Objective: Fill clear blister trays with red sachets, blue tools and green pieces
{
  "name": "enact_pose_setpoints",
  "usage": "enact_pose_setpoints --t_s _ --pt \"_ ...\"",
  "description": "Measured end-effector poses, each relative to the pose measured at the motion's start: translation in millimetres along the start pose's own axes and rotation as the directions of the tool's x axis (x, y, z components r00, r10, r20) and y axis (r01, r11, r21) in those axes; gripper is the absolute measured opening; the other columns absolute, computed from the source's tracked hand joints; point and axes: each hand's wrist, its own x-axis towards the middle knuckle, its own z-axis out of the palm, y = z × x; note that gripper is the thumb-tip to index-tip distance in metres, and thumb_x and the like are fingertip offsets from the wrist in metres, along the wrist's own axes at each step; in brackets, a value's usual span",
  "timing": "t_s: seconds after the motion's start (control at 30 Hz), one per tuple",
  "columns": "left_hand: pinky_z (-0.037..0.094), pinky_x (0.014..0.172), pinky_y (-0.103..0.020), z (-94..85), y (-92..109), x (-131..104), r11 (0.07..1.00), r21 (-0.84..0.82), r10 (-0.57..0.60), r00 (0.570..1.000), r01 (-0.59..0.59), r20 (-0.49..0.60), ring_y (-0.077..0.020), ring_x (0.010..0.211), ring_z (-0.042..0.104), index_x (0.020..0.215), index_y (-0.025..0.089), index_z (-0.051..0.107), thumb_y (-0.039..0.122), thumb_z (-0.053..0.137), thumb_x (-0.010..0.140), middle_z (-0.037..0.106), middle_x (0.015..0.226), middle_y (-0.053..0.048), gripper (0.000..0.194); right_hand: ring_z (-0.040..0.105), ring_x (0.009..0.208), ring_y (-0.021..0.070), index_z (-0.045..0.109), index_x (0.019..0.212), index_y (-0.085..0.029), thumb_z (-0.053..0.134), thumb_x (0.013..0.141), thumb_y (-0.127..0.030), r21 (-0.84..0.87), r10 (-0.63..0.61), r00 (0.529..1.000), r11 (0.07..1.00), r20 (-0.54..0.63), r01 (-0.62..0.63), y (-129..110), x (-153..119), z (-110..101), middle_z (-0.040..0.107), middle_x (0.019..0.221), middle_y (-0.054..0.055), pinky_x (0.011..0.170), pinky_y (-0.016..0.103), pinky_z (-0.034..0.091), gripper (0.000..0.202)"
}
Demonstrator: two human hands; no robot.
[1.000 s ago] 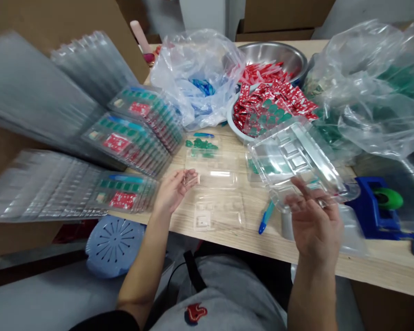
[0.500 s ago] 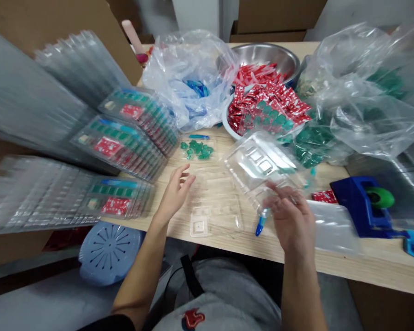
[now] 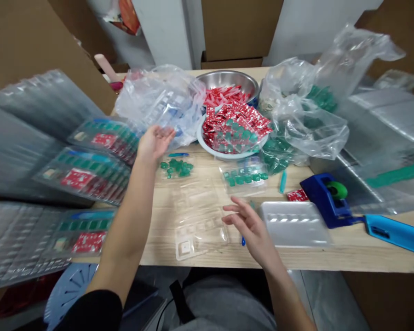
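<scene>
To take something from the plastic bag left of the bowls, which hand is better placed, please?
Probably the left hand: it looks open, right by the near edge of the plastic bag. The right hand is farther away, near the clear tray.

Cardboard point(image 3: 241, 30) stands behind, a blue stool point(image 3: 65, 288) lower left.

Clear tray stacks point(image 3: 17, 243), at left — blurred, cut off by the picture's edge. Light-blue stool point(image 3: 64, 294), partly hidden by the black sleeve point(image 3: 93, 312); blue pen-like item point(image 3: 243, 241), mostly hidden by the right hand point(image 3: 250, 230), tip showing. Left hand point(image 3: 154, 143), contact with the clear bag point(image 3: 141, 99) — cannot tell; red packets point(image 3: 239, 115), print too small to read.
</scene>
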Motion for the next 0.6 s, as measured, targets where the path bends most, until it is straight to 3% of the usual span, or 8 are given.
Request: enact_pose_setpoints --t_s 0.1,0.2,0.37,0.43,0.5,0.6 --pt "0.057 0.076 -0.023 10.0 -8.5 18.4 0.994 0.082 -0.068 0.998 0.068 0.006 -0.013 0.088 0.065 0.094 0.015 0.054 0.014 0.032 0.097 0.06 0.081 -0.006 0.022 0.071 0.086 0.0163 0.061 0.123 -0.022 0.064 0.085 -0.043 -0.114 0.008 1.0 0.993 -0.017 -0.01 4.1 -12.2 -1.8 0.071 0.107 0.009 0.079 0.032 0.058 0.043" --pt "0.056 0.087 -0.031 0.1 -21.8 19.5 0.974 0.223 -0.053 0.998 0.045 0.033 -0.0182 0.105 0.061 0.101 0.014 0.052 0.027 0.034 0.1 0.06 0.094 -0.011 0.022 0.071 0.086 0.017 0.066 0.116 -0.022 0.06 0.088 -0.04 -0.274 -0.025 0.999 0.962 -0.044 0.012 -2.8 -19.8 -19.5 0.073 0.104 0.008 0.077 0.032 0.058 0.034" --pt "0.049 0.098 -0.044 -33.2 -38.0 8.3 0.95 0.312 0.011 0.998 -0.03 0.063 -0.0253 0.122 0.052 0.097 0.021 0.047 0.036 0.046 0.095 0.056 0.108 -0.01 0.015 0.071 0.081 0.0193 0.072 0.103 -0.019 0.062 0.085 -0.04 -0.553 -0.224 0.945 0.831 -0.237 0.058 -31.1 -7.6 -98.6 0.076 0.096 0.008 0.078 0.036 0.058 0.03" --pt "0.049 0.097 -0.042 -42.4 -48.0 -0.2 0.945 0.318 0.058 0.997 -0.071 0.05 -0.0237 0.119 0.053 0.094 0.022 0.046 0.032 0.049 0.092 0.056 0.106 -0.007 0.011 0.072 0.078 0.0204 0.073 0.102 -0.017 0.06 0.085 -0.038 -0.64 -0.239 0.925 0.768 -0.296 -0.006 -40.7 7.0 -130.2 0.076 0.091 0.008 0.075 0.036 0.057 0.03" --pt "0.051 0.093 -0.038 -46.4 -62.6 -12.7 0.941 0.318 0.105 0.993 -0.114 0.045 -0.0196 0.107 0.058 0.094 0.024 0.045 0.028 0.054 0.087 0.057 0.099 -0.002 0.013 0.072 0.078 0.0213 0.073 0.101 -0.016 0.059 0.086 -0.031 -0.722 -0.185 0.934 0.685 -0.304 -0.099 -45.9 25.3 -150.1 0.076 0.089 0.009 0.075 0.035 0.057 0.026" --pt "0.054 0.083 -0.034 -43.5 -89.1 -35.8 0.91 0.369 0.144 0.979 -0.189 0.147 -0.0153 0.088 0.063 0.099 0.025 0.048 0.027 0.061 0.078 0.058 0.09 0.001 0.025 0.072 0.081 0.0224 0.074 0.101 -0.014 0.058 0.086 -0.024 -0.782 -0.105 0.96 0.606 -0.259 -0.145 -46.1 53.7 -155.3 0.076 0.09 0.01 0.078 0.036 0.056 0.023"
